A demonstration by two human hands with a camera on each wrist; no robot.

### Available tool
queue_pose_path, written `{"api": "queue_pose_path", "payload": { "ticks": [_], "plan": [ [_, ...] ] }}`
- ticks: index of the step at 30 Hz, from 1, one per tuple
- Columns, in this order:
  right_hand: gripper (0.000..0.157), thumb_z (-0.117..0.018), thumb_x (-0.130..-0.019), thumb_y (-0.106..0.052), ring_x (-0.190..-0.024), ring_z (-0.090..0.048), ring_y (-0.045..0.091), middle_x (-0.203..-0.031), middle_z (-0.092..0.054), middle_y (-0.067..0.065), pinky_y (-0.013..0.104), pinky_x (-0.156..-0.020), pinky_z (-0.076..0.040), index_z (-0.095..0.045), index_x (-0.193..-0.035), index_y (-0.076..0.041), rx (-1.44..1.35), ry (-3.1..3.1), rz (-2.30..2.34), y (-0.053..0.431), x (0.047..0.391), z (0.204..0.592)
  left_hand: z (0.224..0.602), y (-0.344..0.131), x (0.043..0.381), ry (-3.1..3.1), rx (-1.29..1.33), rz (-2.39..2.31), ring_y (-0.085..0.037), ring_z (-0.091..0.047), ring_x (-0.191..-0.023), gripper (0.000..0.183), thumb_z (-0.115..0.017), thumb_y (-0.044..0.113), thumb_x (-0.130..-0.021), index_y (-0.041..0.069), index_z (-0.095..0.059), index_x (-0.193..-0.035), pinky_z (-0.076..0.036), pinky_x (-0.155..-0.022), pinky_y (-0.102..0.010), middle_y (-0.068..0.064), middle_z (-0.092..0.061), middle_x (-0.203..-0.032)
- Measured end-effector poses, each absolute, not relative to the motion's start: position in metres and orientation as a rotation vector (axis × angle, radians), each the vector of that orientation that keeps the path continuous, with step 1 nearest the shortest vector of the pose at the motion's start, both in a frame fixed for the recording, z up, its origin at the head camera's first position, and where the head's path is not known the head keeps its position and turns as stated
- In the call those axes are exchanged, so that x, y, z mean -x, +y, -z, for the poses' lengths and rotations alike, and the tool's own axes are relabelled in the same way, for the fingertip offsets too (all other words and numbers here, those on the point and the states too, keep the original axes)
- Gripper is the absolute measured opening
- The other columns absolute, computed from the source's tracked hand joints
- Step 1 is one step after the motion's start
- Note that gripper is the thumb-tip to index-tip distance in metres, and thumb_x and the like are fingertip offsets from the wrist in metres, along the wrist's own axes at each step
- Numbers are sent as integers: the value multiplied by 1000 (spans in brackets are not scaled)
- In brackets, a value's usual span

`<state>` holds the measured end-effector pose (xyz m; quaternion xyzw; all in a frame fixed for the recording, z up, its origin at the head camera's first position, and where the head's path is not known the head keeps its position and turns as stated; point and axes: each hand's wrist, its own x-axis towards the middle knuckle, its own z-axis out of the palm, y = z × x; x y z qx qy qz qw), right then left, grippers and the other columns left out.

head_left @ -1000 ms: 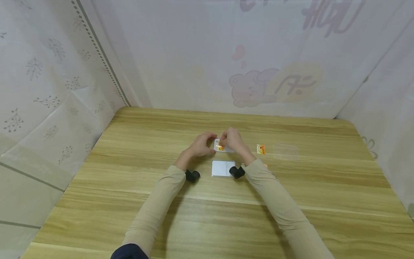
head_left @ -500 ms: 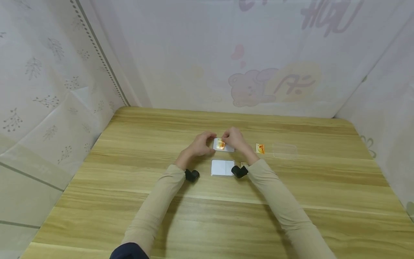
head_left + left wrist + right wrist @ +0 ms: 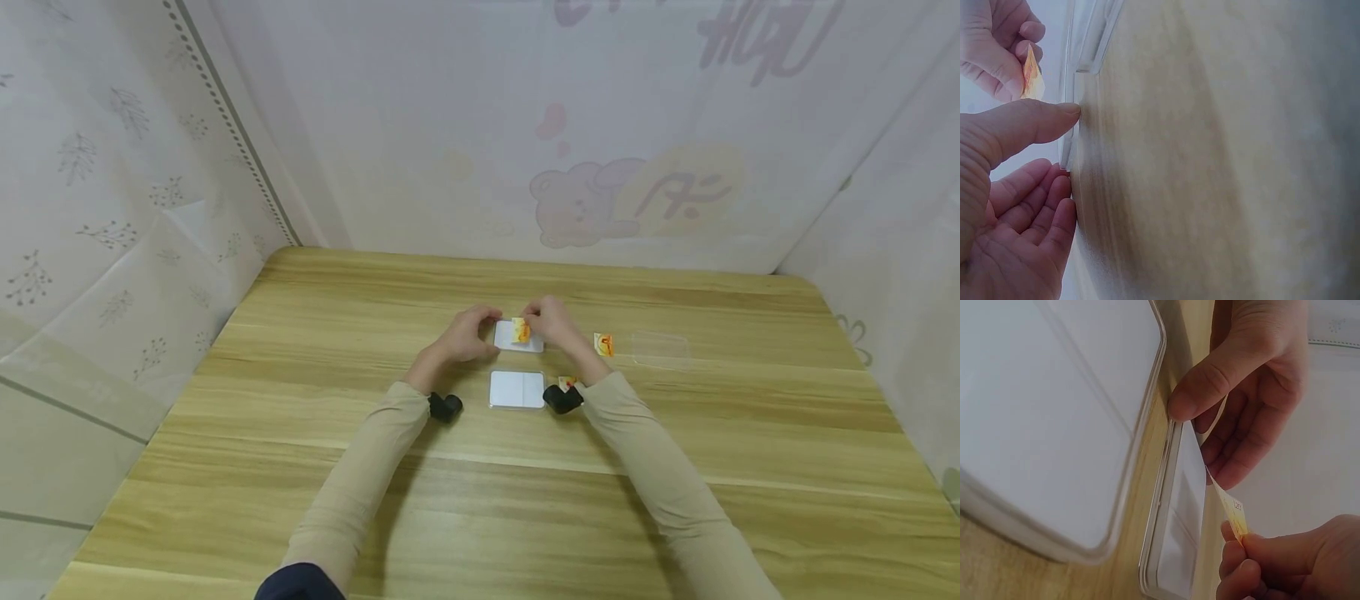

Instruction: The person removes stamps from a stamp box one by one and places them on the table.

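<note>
A flat white case [image 3: 504, 345] with a clear rim lies on the table. My left hand [image 3: 465, 334] holds it by its left end, thumb at the near edge and fingers at the far edge. In the right wrist view, my right hand [image 3: 1297, 559] pinches a small yellow-orange stamp [image 3: 1233, 512] between thumb and fingers. A printed "20" shows near its corner. The stamp is tilted up over the case's white face; in the left wrist view its thin side [image 3: 1033, 78] shows.
A second white case [image 3: 506, 389] lies just nearer, beside the right wrist's camera [image 3: 562, 398]. One stamp [image 3: 603, 344] lies to the right, another [image 3: 567, 382] partly behind that camera. Farther right is a clear plastic cover [image 3: 661, 350]. A curtain stands behind the table.
My right hand has moved a little right, drawing the stamp from the case's left part toward its middle and tilting it. Another stamp has come into view by the right wrist. The left hand stays put.
</note>
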<state>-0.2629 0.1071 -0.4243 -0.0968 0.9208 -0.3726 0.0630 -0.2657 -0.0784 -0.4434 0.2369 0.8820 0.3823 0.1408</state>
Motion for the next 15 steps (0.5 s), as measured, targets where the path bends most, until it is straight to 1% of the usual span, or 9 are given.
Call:
{"api": "queue_pose_path", "payload": {
  "ticks": [9,12,15],
  "plan": [
    [25,-46,-94,-2,-58,-42,14,-93,-65,22,20,-50,-33,-66,-97,11,229,2738,1145,114,260,421,445,-78,266,2538,-686,-1119,-29,-43,-125,60,-71,0,-76,-6,-46,-131,-32,-108,-36,-18,-50,-132],
    [25,-46,-95,-4,-56,-40,13,-89,-65,21,21,-49,-31,-66,-99,11,221,2746,1133,117,259,421,445,-78,266,2544,-689,-1116,-29,-43,-125,60,-71,0,-76,-6,-47,-131,-32,-108,-36,-18,-50,-131],
    [24,-48,-94,-4,-57,-40,13,-85,-64,18,21,-50,-31,-67,-98,10,226,2769,1123,119,259,420,444,-78,266,2553,-690,-1109,-29,-44,-124,60,-71,0,-76,-6,-47,-131,-33,-108,-36,-18,-50,-131]
  ]
}}
